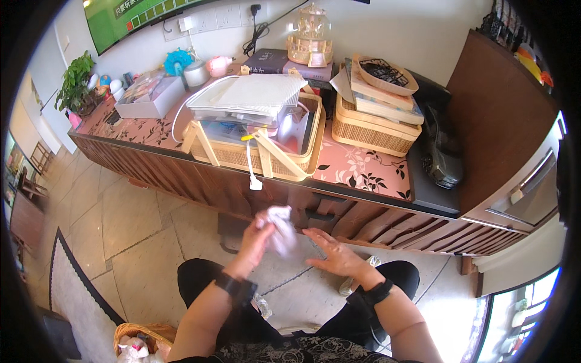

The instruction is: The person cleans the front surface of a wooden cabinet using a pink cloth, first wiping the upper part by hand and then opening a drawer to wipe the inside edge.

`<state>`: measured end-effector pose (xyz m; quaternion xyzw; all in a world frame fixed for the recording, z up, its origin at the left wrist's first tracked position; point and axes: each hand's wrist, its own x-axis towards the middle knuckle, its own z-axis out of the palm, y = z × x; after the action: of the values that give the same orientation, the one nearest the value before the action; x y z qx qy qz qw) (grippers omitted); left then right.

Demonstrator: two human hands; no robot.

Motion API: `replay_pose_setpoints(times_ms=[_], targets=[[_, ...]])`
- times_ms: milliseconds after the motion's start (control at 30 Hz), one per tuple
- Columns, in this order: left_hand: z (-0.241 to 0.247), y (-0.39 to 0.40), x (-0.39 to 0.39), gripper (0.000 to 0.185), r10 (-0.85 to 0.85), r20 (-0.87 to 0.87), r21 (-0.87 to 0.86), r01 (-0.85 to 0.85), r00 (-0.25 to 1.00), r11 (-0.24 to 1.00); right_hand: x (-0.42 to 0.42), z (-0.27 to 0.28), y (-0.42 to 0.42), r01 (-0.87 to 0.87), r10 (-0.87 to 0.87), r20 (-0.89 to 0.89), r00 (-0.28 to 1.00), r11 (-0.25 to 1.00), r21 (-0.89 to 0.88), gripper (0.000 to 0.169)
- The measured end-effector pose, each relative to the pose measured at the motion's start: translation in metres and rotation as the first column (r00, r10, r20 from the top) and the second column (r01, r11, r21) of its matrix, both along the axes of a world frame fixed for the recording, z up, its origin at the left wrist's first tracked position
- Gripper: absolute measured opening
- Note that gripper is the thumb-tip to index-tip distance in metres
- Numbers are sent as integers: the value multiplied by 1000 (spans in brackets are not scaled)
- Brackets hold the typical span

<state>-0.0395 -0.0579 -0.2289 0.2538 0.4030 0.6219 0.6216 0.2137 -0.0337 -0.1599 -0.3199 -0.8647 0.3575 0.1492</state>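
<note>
A crumpled pale cloth (282,230), blurred at its lower end, is gripped by my left hand (255,242) above the floor between my knees. To its right my right hand (335,254) holds nothing, its fingers spread and pointing toward the cloth. Before me stands a long dark wooden cabinet (281,199) with a wavy carved front. On its top, straight ahead, a woven handled basket (229,156) carries a clear plastic case (236,117) with white ribbed sheets (258,90) over it. A white plug (255,183) dangles on its cable over the cabinet's front edge.
Right of the basket, another woven box (376,131) supports books and an oval tray (386,77). A black model car (442,159) sits farther right. A snow globe (310,38) rests on thick books behind. At lower left are a wicker basket (156,331) and a grey mat (77,281).
</note>
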Motion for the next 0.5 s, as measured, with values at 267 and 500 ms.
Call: replay_pose_setpoints(times_ms=[267,500], targets=[[24,-31,50,46,-267,-271,38,288,925,957,-6,-8,-25,103,-117,-242,963,992,-71,68],[42,-17,14,40,-54,-673,274,316,737,908,29,59,-22,354,-147,-384,912,756,551,53]])
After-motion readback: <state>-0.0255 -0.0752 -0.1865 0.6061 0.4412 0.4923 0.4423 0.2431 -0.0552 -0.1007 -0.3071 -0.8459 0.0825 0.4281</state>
